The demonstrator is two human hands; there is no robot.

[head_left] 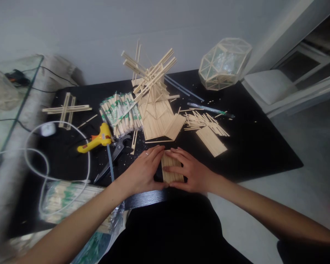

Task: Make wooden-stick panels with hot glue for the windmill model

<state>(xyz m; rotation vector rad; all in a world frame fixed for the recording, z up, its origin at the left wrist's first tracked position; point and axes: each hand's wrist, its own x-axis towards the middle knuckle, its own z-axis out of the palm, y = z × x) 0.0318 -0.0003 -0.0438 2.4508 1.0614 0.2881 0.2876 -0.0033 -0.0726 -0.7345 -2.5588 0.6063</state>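
Near the front edge of the black table lies a small flat panel of wooden sticks laid side by side [170,172]. My left hand [145,170] presses its left edge, fingers together and thumb at the near end. From the right, my right hand [191,170] grips the same panel, with a finger across its top and the thumb near the lower edge. Just beyond the hands stands a windmill-like model of sticks [156,117] with crossed blades. A smaller stick panel [176,126] leans against its base.
To the left are a yellow glue gun [99,139], dark pliers-like cutters [114,156], a white cable [89,157] and bagged chopsticks [119,112]. A crossed stick frame [67,109] lies behind. Rightward are loose sticks [206,123], another panel [211,141] and a faceted glass-like container [225,64].
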